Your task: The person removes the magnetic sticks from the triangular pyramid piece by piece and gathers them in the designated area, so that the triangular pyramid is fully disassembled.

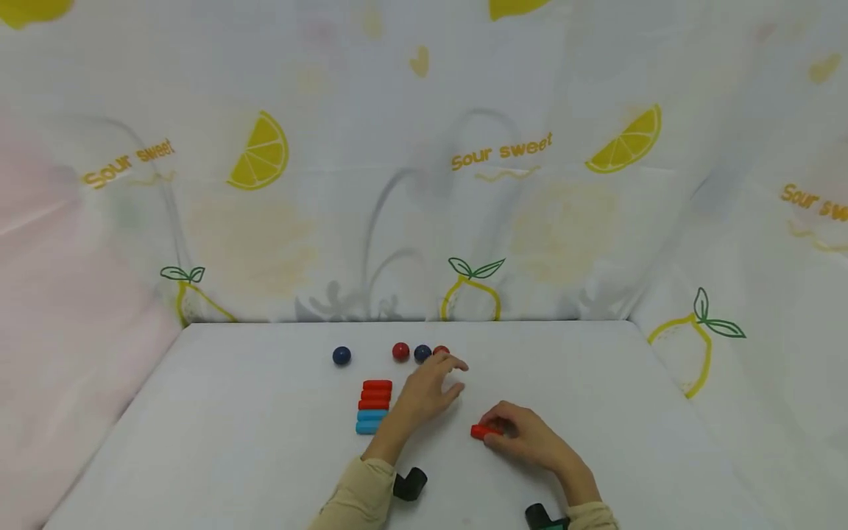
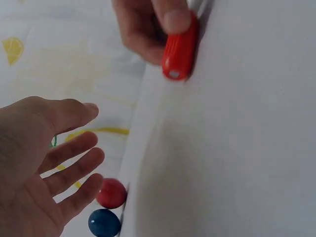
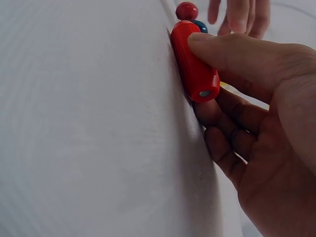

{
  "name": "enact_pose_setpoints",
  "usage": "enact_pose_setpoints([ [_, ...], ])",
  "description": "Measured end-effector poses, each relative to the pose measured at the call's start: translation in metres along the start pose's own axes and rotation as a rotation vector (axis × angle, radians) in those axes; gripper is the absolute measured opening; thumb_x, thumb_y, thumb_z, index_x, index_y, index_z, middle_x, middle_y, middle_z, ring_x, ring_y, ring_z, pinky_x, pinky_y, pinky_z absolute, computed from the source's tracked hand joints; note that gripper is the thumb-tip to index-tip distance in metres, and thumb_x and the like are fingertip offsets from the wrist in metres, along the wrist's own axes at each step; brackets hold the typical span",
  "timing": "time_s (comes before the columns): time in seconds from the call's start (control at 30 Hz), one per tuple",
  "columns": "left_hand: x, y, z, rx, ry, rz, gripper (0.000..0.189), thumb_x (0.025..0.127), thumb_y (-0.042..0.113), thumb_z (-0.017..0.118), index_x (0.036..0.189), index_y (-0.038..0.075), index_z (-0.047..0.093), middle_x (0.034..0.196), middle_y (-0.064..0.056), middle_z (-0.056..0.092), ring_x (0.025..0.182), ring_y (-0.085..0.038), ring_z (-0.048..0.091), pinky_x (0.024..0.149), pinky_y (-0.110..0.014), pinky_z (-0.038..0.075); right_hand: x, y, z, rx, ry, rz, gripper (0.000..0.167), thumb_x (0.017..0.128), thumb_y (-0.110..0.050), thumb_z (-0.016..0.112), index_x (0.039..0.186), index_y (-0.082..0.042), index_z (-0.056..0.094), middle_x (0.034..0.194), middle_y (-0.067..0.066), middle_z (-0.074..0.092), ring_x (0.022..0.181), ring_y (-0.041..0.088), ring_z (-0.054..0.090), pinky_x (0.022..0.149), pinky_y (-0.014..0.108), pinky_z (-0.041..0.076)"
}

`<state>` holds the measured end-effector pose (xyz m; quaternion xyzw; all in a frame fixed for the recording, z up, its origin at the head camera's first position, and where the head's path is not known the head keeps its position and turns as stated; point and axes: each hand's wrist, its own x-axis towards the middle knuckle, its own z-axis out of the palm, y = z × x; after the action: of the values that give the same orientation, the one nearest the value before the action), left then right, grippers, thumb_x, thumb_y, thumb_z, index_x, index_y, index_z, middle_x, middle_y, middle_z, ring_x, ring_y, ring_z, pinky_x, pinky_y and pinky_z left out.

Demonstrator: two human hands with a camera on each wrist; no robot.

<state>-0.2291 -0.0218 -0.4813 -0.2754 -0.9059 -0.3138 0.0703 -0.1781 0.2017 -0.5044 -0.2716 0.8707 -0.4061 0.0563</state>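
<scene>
My right hand (image 1: 530,436) pinches a red stick (image 1: 486,432) low over the white table, thumb on one side and fingers on the other. A small silvery spot shows on the end of the stick in the right wrist view. My left hand (image 1: 424,394) hangs over the table with its fingers apart and nothing in them. Just past it lie a red ball (image 2: 111,193) and a dark blue ball (image 2: 104,223). Left of that hand, three red sticks (image 1: 375,395) and two light blue sticks (image 1: 371,421) lie side by side in a column, their right ends partly hidden.
Another red ball (image 1: 400,351) and another dark blue ball (image 1: 341,356) rest near the back edge of the white table (image 1: 232,412). A white curtain (image 1: 424,221) printed with lemons hangs behind it. Black wrist devices (image 1: 411,484) show by both sleeves.
</scene>
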Motion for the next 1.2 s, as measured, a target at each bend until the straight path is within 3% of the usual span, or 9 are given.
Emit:
enact_pose_setpoints([
  [0.17,-0.036,0.021,0.011,-0.12,-0.134,-0.028,0.026,0.087,0.017,0.067,0.113,0.019,0.063,0.107,0.003,0.062,0.097,-0.011,0.058,0.081,-0.021,0.051,-0.001,-0.002,0.001,0.007,-0.014,0.002,0.016,0.087,-0.025,0.067,0.101,-0.02,0.064,0.09,-0.011,0.061,0.081,0.003,0.055,0.076,0.022,0.046],
  [0.37,-0.057,0.03,0.022,-0.144,-0.154,-0.053,0.028,0.084,0.018,0.071,0.111,0.019,0.064,0.103,0.007,0.062,0.091,-0.004,0.055,0.08,-0.017,0.049,0.0,-0.004,0.0,0.006,-0.066,-0.003,0.017,0.089,-0.029,0.064,0.104,-0.021,0.063,0.098,-0.01,0.064,0.087,0.002,0.056,0.081,0.024,0.047],
  [0.6,-0.065,0.031,0.025,-0.117,-0.123,-0.056,0.027,0.082,0.019,0.074,0.107,0.019,0.065,0.096,0.01,0.06,0.084,0.0,0.053,0.075,-0.015,0.048,0.001,-0.008,0.003,0.034,-0.091,-0.032,0.017,0.09,-0.028,0.064,0.105,-0.02,0.063,0.101,-0.008,0.066,0.091,0.003,0.058,0.084,0.024,0.048],
  [0.8,-0.066,0.032,0.021,-0.117,-0.15,-0.08,0.024,0.082,0.018,0.073,0.105,0.02,0.066,0.09,0.011,0.059,0.079,0.002,0.05,0.074,-0.015,0.046,0.001,-0.012,0.005,0.058,-0.11,-0.026,0.019,0.089,-0.032,0.064,0.104,-0.02,0.063,0.1,-0.008,0.066,0.089,0.002,0.057,0.083,0.023,0.047],
  [1.2,-0.067,0.012,-0.011,-0.245,-0.178,-0.112,0.016,0.084,0.013,0.071,0.098,0.017,0.067,0.089,0.007,0.065,0.082,-0.005,0.056,0.075,-0.018,0.048,0.003,-0.012,0.005,0.073,-0.14,0.012,0.016,0.092,-0.03,0.061,0.103,-0.02,0.063,0.094,-0.008,0.063,0.084,0.002,0.054,0.077,0.022,0.045],
])
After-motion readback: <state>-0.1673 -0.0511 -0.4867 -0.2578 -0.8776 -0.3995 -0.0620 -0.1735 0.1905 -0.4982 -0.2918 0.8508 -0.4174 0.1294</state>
